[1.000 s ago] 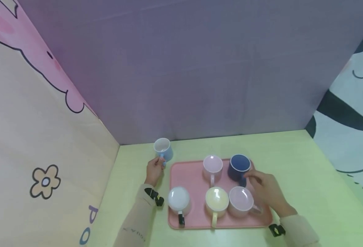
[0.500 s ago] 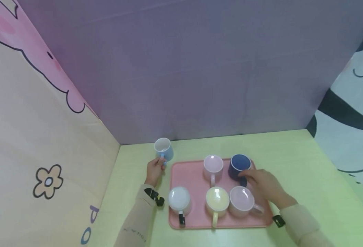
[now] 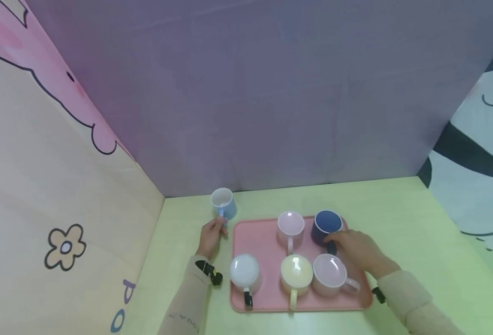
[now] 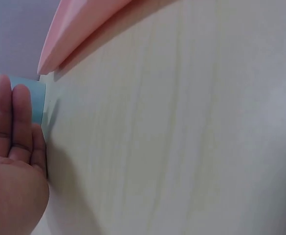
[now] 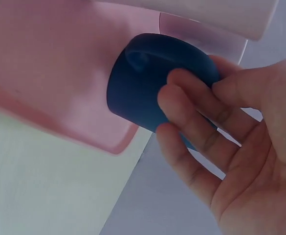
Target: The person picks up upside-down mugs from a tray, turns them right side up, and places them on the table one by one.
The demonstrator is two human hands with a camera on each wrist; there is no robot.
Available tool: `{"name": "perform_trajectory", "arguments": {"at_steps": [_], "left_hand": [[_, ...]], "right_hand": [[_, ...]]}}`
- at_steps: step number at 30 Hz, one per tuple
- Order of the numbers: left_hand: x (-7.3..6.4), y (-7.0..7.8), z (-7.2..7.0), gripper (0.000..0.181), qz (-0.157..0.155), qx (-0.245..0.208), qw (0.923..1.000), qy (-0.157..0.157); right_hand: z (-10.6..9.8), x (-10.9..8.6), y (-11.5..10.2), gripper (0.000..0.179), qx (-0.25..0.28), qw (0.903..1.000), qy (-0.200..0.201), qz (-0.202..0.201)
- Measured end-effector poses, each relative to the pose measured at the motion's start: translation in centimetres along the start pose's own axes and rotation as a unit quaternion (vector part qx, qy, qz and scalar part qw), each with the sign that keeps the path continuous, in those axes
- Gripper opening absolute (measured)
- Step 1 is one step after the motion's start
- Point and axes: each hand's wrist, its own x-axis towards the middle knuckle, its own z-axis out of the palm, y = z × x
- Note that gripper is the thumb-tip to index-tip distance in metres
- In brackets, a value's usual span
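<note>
In the head view my left hand [image 3: 210,237] is at the handle of a light blue mug [image 3: 229,209], which stands on the table left of the pink tray [image 3: 254,237]. The left wrist view shows two of its fingers [image 4: 22,117] straight in front of the mug's side. On the tray's far right corner is a dark blue mug [image 3: 319,235]. My right hand [image 3: 357,249] grips it near the rim, above its handle. In the right wrist view, fingers lie curled against the mug's outer side, with the thumb [image 5: 240,90] at the rim.
Other mugs stand on the tray: a pale pink one [image 3: 290,225] at the back, a white one [image 3: 245,272] with a black-tipped handle, a yellow one [image 3: 296,272] and another pink one [image 3: 329,274] in front. A grey wall [image 3: 246,116] rises behind the table.
My left fingers have loosened from the light blue mug's handle and the hand has drawn slightly back. My right hand has shifted left over the dark blue mug's near rim.
</note>
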Motion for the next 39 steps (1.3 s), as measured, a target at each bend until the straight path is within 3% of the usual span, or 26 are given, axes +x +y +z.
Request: {"name": "perform_trajectory", "arguments": {"at_steps": [2,5,8,12,24,32,39], "left_hand": [[-0.1,0.1,0.0,0.044,-0.002,0.002,1.0,-0.005],[-1.0,1.3,0.1,0.042,-0.002,0.01,0.9999,-0.013],[-0.9,0.8,0.4,0.043,-0.004,0.003,1.0,-0.005],[0.2,-1.1,0.7,0.046,0.001,-0.02,0.9998,0.009],[-0.1,-0.9,0.4,0.047,-0.015,-0.015,0.9998,0.0],[-0.2,-1.0,0.3,0.043,-0.014,-0.023,0.9996,-0.004],[0.0,-1.0,0.3,0.039,-0.011,-0.028,0.9995,-0.003]], "right_hand": [[-0.1,0.1,0.0,0.021,-0.001,1.0,-0.005,-0.001],[0.0,0.2,0.0,0.02,-0.01,0.9999,-0.013,-0.002],[0.2,0.3,0.1,0.019,-0.022,0.9995,-0.023,0.0],[0.4,0.3,0.3,0.018,-0.04,0.999,-0.022,0.005],[0.5,0.8,0.6,0.01,-0.051,0.9977,-0.036,-0.024],[1.2,0.9,0.9,0.015,-0.019,0.9995,-0.026,-0.006],[1.2,1.2,1.1,0.017,-0.043,0.9983,-0.017,-0.036]]}}
